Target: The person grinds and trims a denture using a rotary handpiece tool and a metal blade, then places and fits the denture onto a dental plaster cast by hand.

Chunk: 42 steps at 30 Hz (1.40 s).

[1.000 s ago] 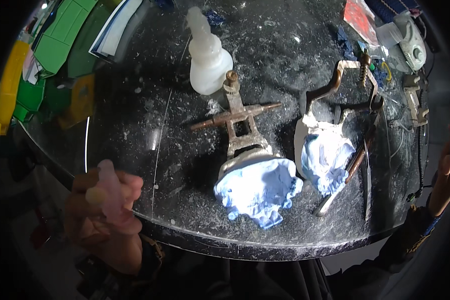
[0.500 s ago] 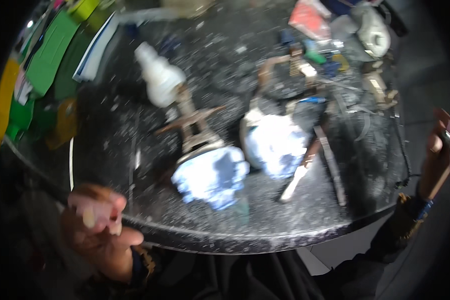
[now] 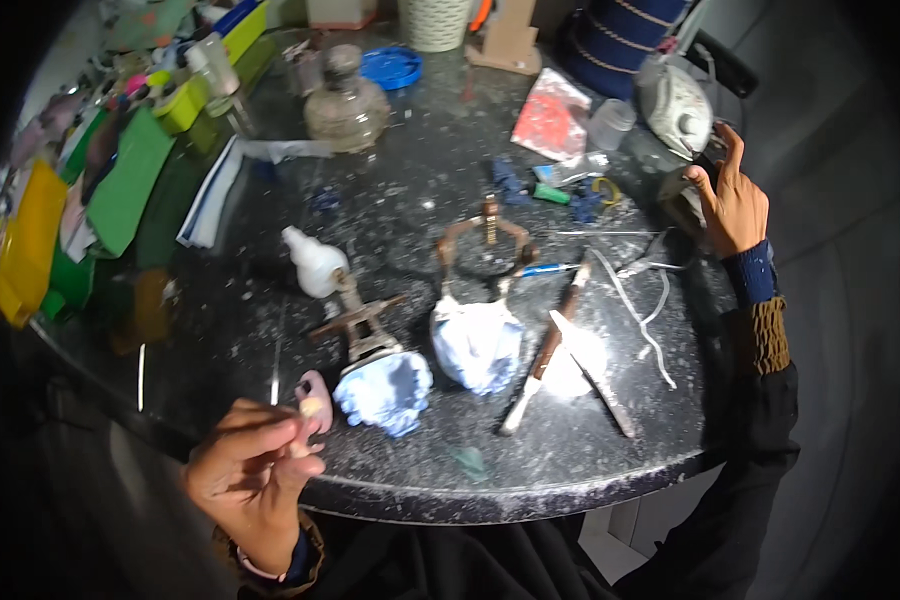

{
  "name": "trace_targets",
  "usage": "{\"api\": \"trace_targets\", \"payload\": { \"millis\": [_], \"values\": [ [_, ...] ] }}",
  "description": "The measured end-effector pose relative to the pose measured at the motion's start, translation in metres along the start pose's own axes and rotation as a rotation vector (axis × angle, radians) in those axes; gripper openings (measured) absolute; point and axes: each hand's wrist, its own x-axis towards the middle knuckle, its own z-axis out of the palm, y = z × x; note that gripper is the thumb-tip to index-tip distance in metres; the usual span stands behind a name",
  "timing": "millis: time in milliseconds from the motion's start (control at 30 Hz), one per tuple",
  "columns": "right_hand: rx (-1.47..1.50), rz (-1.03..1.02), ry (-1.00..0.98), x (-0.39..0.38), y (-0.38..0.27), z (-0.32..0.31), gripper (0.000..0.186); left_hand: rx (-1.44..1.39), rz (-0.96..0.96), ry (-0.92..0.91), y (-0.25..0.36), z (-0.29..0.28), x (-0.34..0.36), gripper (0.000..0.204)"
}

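My left hand (image 3: pixel 250 480) pinches a pink dental piece (image 3: pixel 312 395) with a pale yellowish part, just left of a pale-blue mould (image 3: pixel 380 395) on a rusty metal frame (image 3: pixel 370 330). A second pale-blue mould (image 3: pixel 475 340) sits on another frame (image 3: pixel 448 252) to its right. My right hand (image 3: pixel 735 200) reaches to the table's right side by a white device (image 3: pixel 675 105), thumb and index finger apart over a dark object too unclear to name. A long wooden-handled tool (image 3: pixel 548 350) and a metal tool (image 3: pixel 605 395) cross at the front right.
The curved black tabletop (image 3: pixel 470 475) also carries a white bottle (image 3: pixel 315 270), glass jar (image 3: pixel 345 112), blue lid (image 3: pixel 390 67), white basket (image 3: pixel 435 20), red-and-white packet (image 3: pixel 550 115), clear cup (image 3: pixel 610 125), loose cords (image 3: pixel 650 340), and green and yellow plastic pieces (image 3: pixel 120 190) along the left.
The view has shifted to show more of the table's back. My right hand has moved from the far right edge up beside the white device. My left hand's pink piece has turned.
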Motion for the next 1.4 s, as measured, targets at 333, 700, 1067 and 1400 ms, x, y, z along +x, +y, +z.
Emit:
{"api": "trace_targets", "payload": {
  "millis": [333, 700, 1067, 1400],
  "values": [
    [-0.147, -0.246, 0.064, -0.012, 0.010, 0.011, 0.057, 0.236, 0.201, -0.126, -0.010, -0.017, 0.012, 0.023],
    [1.275, -0.683, -0.548, -0.088, -0.181, -0.119, 0.012, 0.404, 0.363, -0.648, 0.017, 0.011, -0.006, 0.038],
    [1.198, -0.796, -0.389, -0.082, -0.180, -0.090, 0.016, 0.618, -0.106, -0.289, -0.008, 0.018, 0.009, 0.077],
    [1.209, -0.636, -0.341, -0.092, -0.167, -0.079, 0.025, 0.658, -0.151, -0.311, -0.009, 0.026, 0.013, 0.063]
  ]
}}
